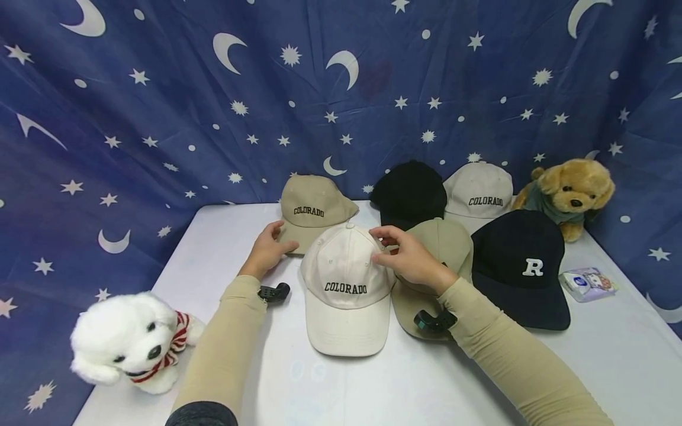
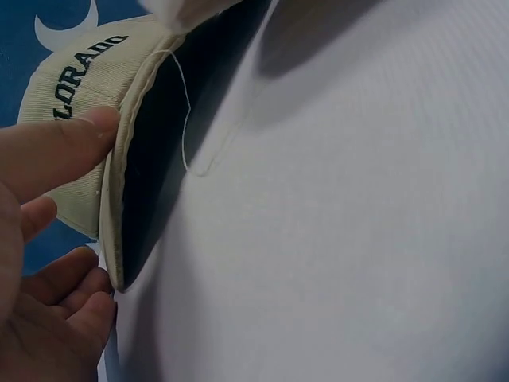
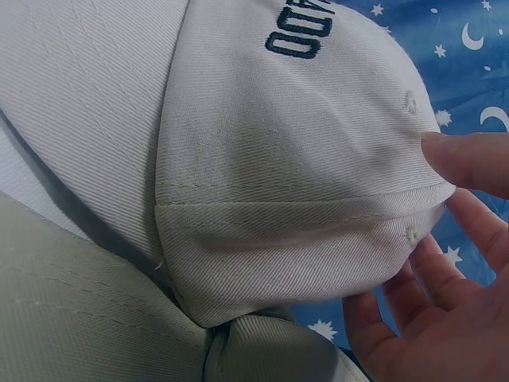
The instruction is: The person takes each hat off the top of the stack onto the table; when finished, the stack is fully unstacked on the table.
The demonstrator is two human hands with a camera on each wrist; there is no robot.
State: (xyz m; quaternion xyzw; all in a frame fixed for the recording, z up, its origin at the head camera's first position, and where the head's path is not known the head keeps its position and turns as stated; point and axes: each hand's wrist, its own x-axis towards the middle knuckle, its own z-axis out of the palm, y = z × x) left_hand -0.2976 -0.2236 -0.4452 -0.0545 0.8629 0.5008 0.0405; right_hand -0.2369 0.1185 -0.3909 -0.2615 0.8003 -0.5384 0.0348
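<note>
A cream baseball cap [image 1: 346,278] with "COLORADO" lettering sits at the middle of the table, brim toward me. My right hand [image 1: 412,257] holds the upper right of its crown. In the right wrist view the thumb [image 3: 465,159] lies against one side of the crown and the fingers [image 3: 433,278] curve round the other. Behind and to the left rests a tan "COLORADO" cap [image 1: 309,204]. My left hand [image 1: 268,251] touches its brim, the thumb [image 2: 71,147] stretched over the brim and the other fingers loosely bent by the corner.
An olive cap [image 1: 437,239] lies partly under my right forearm. Near it are a navy "R" cap [image 1: 517,266], a black cap [image 1: 410,195] and a white cap [image 1: 479,189]. A brown plush dog [image 1: 575,183], a small packet [image 1: 588,284] and a white plush dog [image 1: 128,337] flank them.
</note>
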